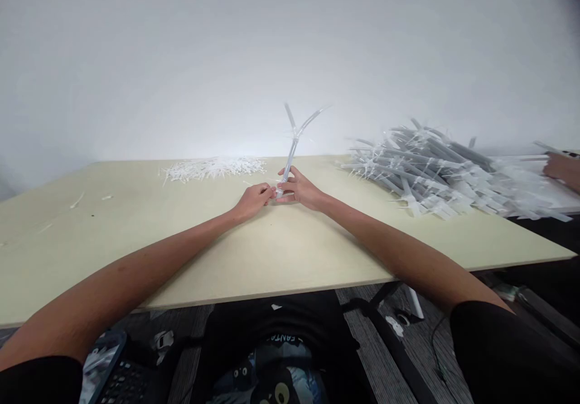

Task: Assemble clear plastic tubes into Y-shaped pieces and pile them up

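A Y-shaped clear plastic tube [290,153] stands upright over the middle of the table, its two branches pointing up and apart. My right hand [301,189] is closed around its lower end, where a whitish translucent piece shows between the fingers. Pressed against that same end, my left hand [256,200] is closed in a pinch. A thin white cable tie [247,182] seems to stick out by its fingertips, though the fingers hide most of it. Both hands are just above the tabletop and nearly touch.
A heap of white cable ties [212,168] lies at the back left. At the right is a large pile of similar tubes [421,159], blurred near the edge. Another person's hand [562,168] is at far right. The pale table [272,259] meets a wall.
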A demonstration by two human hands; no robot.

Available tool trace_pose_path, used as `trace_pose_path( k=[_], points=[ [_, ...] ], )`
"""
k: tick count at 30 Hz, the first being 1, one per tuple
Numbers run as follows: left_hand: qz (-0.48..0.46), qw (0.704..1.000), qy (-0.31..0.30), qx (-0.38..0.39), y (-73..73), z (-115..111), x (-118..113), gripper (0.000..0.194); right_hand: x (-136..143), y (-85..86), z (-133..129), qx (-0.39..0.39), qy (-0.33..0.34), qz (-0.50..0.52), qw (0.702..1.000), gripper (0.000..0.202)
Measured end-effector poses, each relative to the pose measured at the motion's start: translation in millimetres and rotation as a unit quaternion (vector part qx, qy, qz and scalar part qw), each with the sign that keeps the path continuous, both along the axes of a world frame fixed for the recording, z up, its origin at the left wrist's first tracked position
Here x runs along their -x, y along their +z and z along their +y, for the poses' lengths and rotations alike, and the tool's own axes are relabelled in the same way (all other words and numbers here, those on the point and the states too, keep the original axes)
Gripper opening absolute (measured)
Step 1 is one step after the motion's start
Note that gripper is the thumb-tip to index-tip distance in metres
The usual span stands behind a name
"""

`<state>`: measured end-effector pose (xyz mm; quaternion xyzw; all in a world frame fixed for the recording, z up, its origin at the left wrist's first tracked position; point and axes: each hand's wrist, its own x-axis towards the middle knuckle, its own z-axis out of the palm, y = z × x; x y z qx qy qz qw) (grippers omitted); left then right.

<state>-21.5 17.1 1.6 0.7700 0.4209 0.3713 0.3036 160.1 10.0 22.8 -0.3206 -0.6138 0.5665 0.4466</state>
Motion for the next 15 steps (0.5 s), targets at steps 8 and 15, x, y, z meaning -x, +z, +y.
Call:
trace_pose_path(
  k=[8, 15],
  points=[
    [-0.021, 1.0, -0.013, 0.009, -2.7, 4, 0, 0.037, -1, -8.6, 5, 0.0, 0.012, 0.01, 1.0, 0.05],
    [0.073, 0.996, 0.018, -0.055, -3.6, 4, -1, 0.041, 1, -18.0, 16, -0.036, -0.031, -0.034, 0.998, 0.05]
  ],
)
